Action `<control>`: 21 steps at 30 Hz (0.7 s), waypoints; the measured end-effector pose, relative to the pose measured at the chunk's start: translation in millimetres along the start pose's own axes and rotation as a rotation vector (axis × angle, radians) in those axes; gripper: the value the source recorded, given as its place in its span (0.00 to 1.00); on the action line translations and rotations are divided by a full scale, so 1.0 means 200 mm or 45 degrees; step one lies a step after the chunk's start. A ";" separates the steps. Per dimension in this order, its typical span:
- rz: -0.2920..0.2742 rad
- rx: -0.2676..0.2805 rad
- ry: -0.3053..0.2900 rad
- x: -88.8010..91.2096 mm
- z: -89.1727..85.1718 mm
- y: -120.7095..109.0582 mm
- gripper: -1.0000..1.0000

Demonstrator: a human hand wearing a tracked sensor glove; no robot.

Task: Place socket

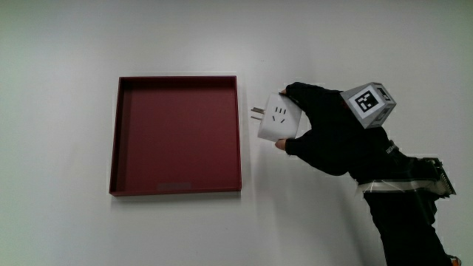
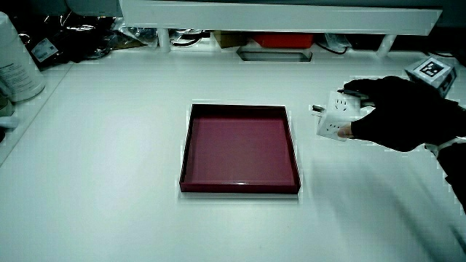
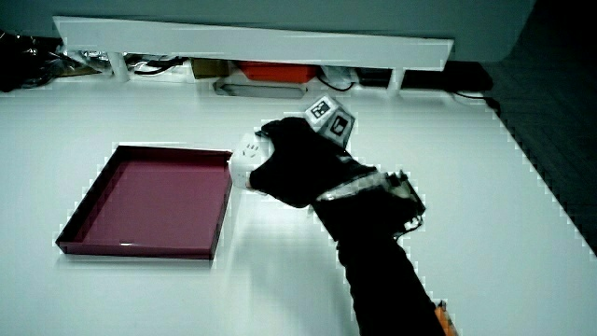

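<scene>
hand (image 1: 325, 137): fingers closed around white socket (image 1: 278, 118), held right of frame centre, just beside red tray (image 1: 177, 188) | tray seen empty | risk: prongs may be caught on tray wall if carried low

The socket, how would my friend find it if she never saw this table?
Start at the big dark red tray on the white table. Just beside its rim is the hand in a black glove, and its fingers grip the socket. It is a small white cube with slots on its face and metal prongs pointing toward the tray.
</scene>
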 end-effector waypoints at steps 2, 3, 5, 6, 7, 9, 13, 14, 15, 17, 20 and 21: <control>-0.003 0.009 0.005 0.06 0.00 0.01 0.50; -0.051 0.008 0.005 0.08 0.01 0.01 0.50; -0.093 0.006 0.011 0.11 0.01 0.02 0.50; -0.126 -0.001 0.007 0.14 0.01 0.03 0.50; -0.136 -0.004 0.014 0.16 0.00 0.04 0.50; -0.148 -0.009 0.031 0.20 -0.02 0.06 0.50; -0.153 0.056 -0.041 0.29 -0.05 0.09 0.50; -0.172 0.050 -0.019 0.30 -0.06 0.10 0.50; -0.172 0.051 -0.025 0.32 -0.07 0.11 0.50; -0.204 0.038 -0.005 0.35 -0.09 0.12 0.50; -0.231 0.020 -0.004 0.39 -0.11 0.14 0.50; -0.233 0.024 0.000 0.38 -0.11 0.13 0.50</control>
